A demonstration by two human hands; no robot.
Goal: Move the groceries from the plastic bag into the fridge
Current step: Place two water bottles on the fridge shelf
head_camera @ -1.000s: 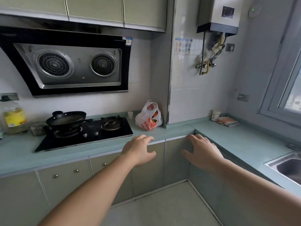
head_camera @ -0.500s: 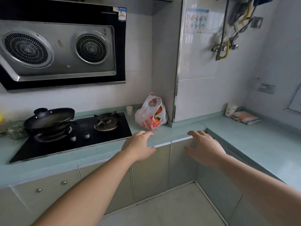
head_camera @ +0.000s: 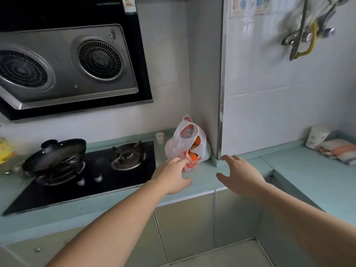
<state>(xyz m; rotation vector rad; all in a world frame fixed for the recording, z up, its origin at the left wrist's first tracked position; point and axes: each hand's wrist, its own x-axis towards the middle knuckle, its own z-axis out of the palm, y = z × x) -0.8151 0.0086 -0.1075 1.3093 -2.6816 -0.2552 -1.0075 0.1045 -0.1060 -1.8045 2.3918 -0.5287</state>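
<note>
A white plastic bag (head_camera: 185, 145) with red print stands at the back of the counter (head_camera: 204, 180), in the corner where the rear wall meets a tiled pillar (head_camera: 204, 78). Its handles stand up loosely and the mouth gapes; orange fruit (head_camera: 192, 156) shows through the thin film, but how many pieces there are, and whether anything else is inside, cannot be made out.

The left hand (head_camera: 171, 178) reaches over the counter's front part with fingers stretched forward and relaxed, holding nothing. Its fingertips overlap the bag's lower front in this view; whether they actually touch the plastic is not clear. The right hand (head_camera: 239, 178) hovers to the right of the bag, apart from it, palm turned inward, fingers spread and slightly curved, also holding nothing.

Left of the bag, a small white cup (head_camera: 159, 138) sits by the rear wall, just beside the black gas hob (head_camera: 92, 176). A dark pan (head_camera: 55, 154) rests tilted on the left burner. At the left edge a yellow-labelled object is cut off and blurred. On the right wing of the counter a paper cup (head_camera: 316, 136) leans beside a folded striped cloth (head_camera: 339, 152). The range hood (head_camera: 65, 60) and the wall pipes (head_camera: 306, 35) are cut off at the top.
</note>
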